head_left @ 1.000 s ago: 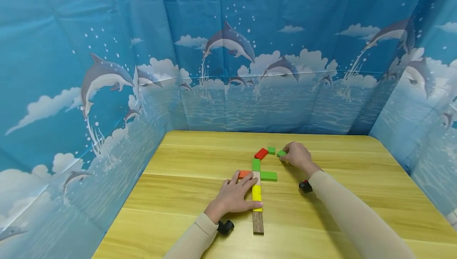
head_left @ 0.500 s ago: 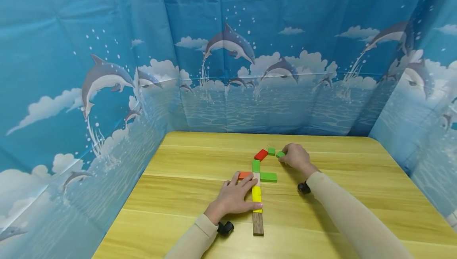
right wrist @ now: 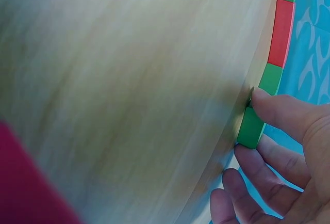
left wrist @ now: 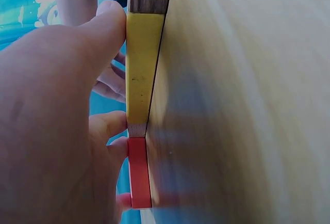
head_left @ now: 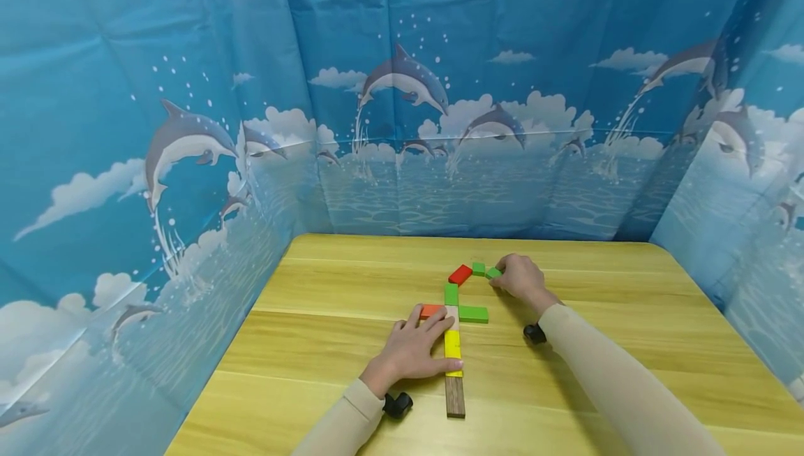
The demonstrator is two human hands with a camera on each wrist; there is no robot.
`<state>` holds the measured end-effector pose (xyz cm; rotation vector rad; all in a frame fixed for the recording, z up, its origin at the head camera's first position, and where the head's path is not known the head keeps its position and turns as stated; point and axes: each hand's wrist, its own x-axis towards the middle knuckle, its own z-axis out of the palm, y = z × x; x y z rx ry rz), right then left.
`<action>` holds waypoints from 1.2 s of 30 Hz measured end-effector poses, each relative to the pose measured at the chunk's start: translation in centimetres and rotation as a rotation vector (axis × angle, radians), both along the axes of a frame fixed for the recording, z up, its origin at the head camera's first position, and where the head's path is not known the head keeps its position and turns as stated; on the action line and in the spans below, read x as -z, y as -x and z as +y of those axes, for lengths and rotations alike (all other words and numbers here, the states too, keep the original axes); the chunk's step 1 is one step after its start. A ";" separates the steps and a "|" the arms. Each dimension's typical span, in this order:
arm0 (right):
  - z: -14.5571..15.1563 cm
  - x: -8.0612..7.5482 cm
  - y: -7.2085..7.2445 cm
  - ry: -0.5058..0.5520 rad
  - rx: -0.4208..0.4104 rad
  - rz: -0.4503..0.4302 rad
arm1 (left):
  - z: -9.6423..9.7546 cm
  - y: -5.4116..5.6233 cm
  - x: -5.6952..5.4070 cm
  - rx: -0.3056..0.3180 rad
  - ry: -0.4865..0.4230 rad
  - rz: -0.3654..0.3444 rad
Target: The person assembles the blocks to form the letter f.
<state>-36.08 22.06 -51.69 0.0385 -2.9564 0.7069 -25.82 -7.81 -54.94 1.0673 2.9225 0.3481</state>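
My right hand [head_left: 524, 279] pinches a small green block [right wrist: 251, 128] between thumb and fingers, its corner close to another small green block [head_left: 479, 269]. A red block [head_left: 460, 274] and an upright green block [head_left: 451, 294] continue that curve down to a pale wooden block [head_left: 453, 314]. My left hand [head_left: 411, 351] rests with spread fingers over the row, its thumb on the yellow piece [left wrist: 143, 64] and fingertips on the pale and orange-red [left wrist: 139, 172] blocks. Below the yellow lies a dark brown block [head_left: 455, 398]. A longer green block [head_left: 474, 314] juts out right of the pale one.
The blocks lie flat on a yellow wood-grain table [head_left: 326, 281]. A blue dolphin-print curtain [head_left: 502, 184] hangs behind and along both sides. Small black devices [head_left: 398, 405] sit at both wrists.
The pinched green block has shifted slightly left with my right hand, narrowing the gap to the other small green block. My left hand stays on the row.
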 end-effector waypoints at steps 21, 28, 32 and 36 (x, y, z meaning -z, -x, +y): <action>0.5 -0.7 -0.5 -0.010 -0.020 -0.002 | 0.3 -0.3 -0.4 0.005 -0.006 -0.012; 0.5 -2.2 -1.3 -0.012 -0.045 0.019 | 0.3 -0.2 -0.3 -0.002 -0.004 -0.015; 0.5 -2.9 -2.1 -0.009 -0.048 0.024 | 0.3 -0.1 -0.2 -0.006 -0.005 -0.015; 0.7 -3.4 -2.9 -0.016 -0.054 0.031 | 0.3 -0.1 -0.1 -0.005 -0.008 -0.019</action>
